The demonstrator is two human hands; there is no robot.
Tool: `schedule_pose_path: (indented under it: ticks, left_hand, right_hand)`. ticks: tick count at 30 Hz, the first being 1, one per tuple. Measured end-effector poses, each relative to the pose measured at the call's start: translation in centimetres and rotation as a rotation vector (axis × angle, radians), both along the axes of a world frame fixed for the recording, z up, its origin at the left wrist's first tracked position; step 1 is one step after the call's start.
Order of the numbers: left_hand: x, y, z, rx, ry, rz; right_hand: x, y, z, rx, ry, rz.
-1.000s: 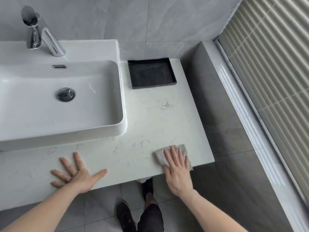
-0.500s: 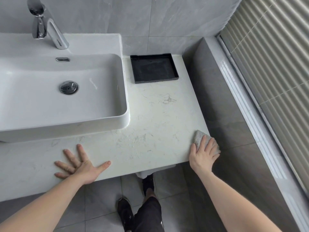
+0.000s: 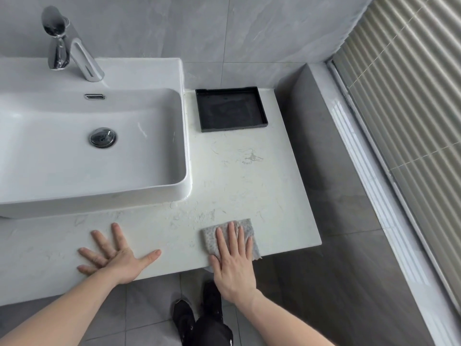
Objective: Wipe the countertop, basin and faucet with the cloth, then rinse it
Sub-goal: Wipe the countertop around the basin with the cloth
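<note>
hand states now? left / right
Left hand: open, fingers spread, flat on the countertop, holding nothing.
Right hand: open, straight fingers pressing the cloth onto the countertop.

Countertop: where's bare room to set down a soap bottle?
Bare countertop lies between the tray, the basin and the cloth. The front strip is crowded: the left hand lies flat, and the right hand presses the cloth.
</note>
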State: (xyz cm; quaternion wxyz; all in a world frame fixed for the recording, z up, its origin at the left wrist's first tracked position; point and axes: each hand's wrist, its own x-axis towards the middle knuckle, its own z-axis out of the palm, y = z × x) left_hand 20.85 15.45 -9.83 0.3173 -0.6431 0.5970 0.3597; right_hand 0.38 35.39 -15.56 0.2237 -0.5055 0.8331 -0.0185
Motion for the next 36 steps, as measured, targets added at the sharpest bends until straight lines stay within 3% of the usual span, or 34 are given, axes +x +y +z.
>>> schedule_pose_path:
  ticks: [4, 12, 20, 27, 36]
  left_hand:
    - [-0.3, -0.3, 0.5, 0.025, -0.019, 0.018]
    - [-0.2, -0.4, 0.4, 0.035, -0.012, 0.028]
    - [0.2, -0.4, 0.0, 0.003, 0.025, 0.042]
    - [0.8, -0.3, -0.4, -0.047, 0.055, 0.03]
    - [2.6, 0.4, -1.0, -0.152, 0.109, -0.059]
  right_hand:
    - [-4.0, 1.5, 0.3, 0.016, 0.014, 0.024]
    - [-15.3, 2.4, -0.7, 0.077, 0.064, -0.327]
    - [-11.6, -1.7, -0.8, 0.054, 0.033, -0.596]
    - [-3.6, -7.1, -1.0, -0.045, -0.037, -0.431]
    - [6.4, -10.6, -0.7, -0.083, -0.1, -0.068]
